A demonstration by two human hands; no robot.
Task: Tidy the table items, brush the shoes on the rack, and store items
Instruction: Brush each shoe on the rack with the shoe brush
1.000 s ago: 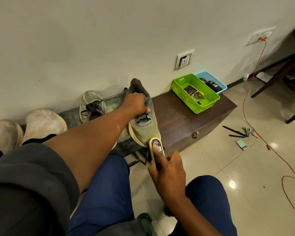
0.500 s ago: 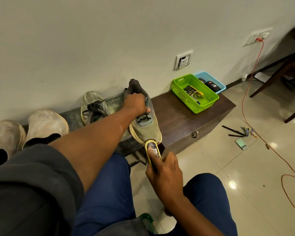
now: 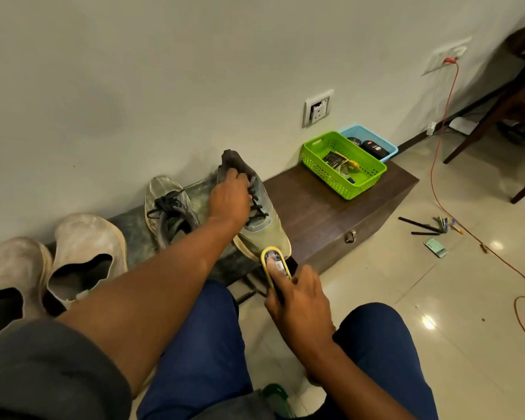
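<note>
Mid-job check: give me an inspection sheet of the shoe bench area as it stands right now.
Surface: dark wooden bench, dusty at its left end.
Job's things: sneaker tilted up; yellow brush at its toe; second sneaker and pale slip-ons alongside.
Clutter: green basket and blue basket on bench; pens on floor.
Grippers: left hand grips the sneaker; right hand holds the brush.
Cables: orange cord from wall socket across floor.
Surroundings: white wall, tiled floor, chair legs.
</note>
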